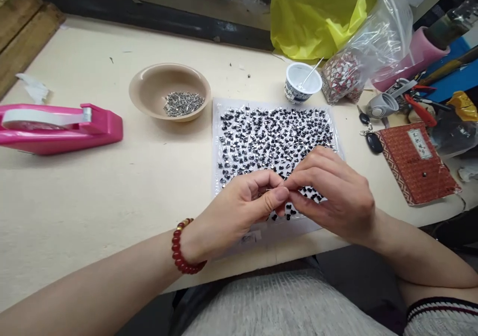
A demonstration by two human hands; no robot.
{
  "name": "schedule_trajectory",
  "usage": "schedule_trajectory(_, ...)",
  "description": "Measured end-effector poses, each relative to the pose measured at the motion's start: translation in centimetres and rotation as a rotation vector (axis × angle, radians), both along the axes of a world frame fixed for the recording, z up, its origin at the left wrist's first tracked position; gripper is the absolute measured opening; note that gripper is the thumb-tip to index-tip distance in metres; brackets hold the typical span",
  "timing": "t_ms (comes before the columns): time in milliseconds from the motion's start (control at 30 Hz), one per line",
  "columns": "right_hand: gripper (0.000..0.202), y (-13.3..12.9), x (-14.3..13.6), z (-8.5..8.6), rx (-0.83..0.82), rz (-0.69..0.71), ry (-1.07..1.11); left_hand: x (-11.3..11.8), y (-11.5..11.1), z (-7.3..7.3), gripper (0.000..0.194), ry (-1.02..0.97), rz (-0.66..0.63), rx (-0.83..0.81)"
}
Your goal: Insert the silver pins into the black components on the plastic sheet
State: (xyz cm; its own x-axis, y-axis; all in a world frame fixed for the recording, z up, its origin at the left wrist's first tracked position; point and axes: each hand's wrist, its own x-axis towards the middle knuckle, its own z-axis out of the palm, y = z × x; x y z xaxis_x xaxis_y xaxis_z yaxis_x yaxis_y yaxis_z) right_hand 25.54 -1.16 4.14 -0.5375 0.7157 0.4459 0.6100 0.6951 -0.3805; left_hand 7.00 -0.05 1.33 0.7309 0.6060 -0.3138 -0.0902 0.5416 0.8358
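Note:
My left hand, with a red bead bracelet on its wrist, has its fingers curled and thumb pressed in; small metallic bits show faintly in its palm. Its fingertips meet those of my right hand, which pinches something too small to make out. Both hands are over the near part of a white sheet covered with many small black pieces. Beyond the sheet's back edge is a white patterned cup with a thin stick in it. A beige bowl holds small silvery metal parts.
A pink tape dispenser lies at the left. At the back right are a yellow plastic bag and a clear bag of red and white pieces. Keys, a red patterned booklet and tools lie at the right.

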Motion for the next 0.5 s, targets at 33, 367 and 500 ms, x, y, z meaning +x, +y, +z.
schedule_trajectory(33, 0.006, 0.0, 0.0, -0.1, -0.047, 0.02, 0.026, 0.0, -0.1, 0.0, 0.027, 0.001, -0.011, -0.005)
schedule_trajectory(367, 0.005, -0.3, 0.7, -0.8, -0.351, 0.049, 0.337, 0.0, -0.1, -0.3, 0.027, -0.003, 0.044, 0.0)
schedule_trajectory(500, 0.002, -0.6, 0.4, -1.3, -0.263, 0.046, 0.338, 0.2, -0.4, -0.3, 0.028, 0.023, 0.059, 0.011)
